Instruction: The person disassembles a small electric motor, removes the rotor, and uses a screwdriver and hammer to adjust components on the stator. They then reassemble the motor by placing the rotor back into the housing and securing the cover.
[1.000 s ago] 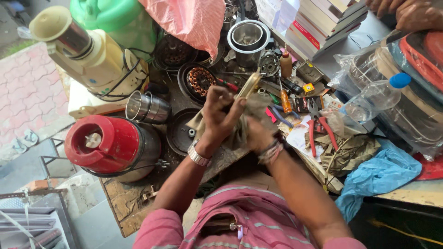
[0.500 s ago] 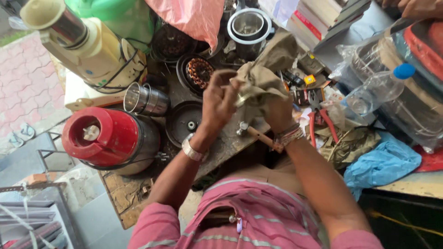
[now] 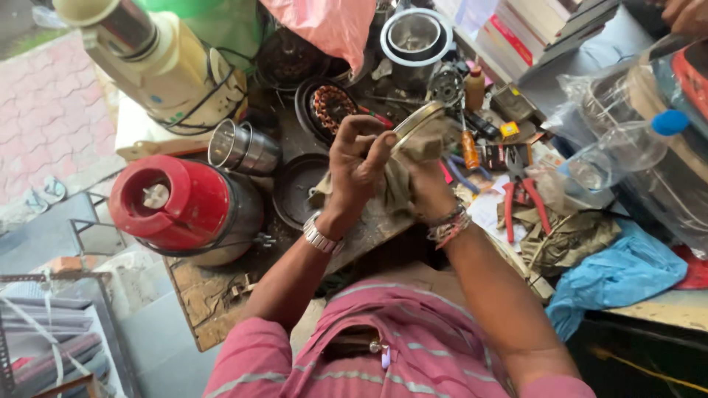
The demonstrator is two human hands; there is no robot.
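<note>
Lowered cloth (image 3: 394,188) now bunched between both hands.

Red mixer base (image 3: 177,206), steel jar (image 3: 242,147) and red pliers (image 3: 522,193) hem both hands.

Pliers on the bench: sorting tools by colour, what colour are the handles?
Red, on the pliers, head view.

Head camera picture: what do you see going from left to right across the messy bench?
Red mixer base → small steel jar → left hand → right hand wrapped in a grey rag, both on a round metal rim → red-handled pliers → clear bottle with blue cap.
</note>
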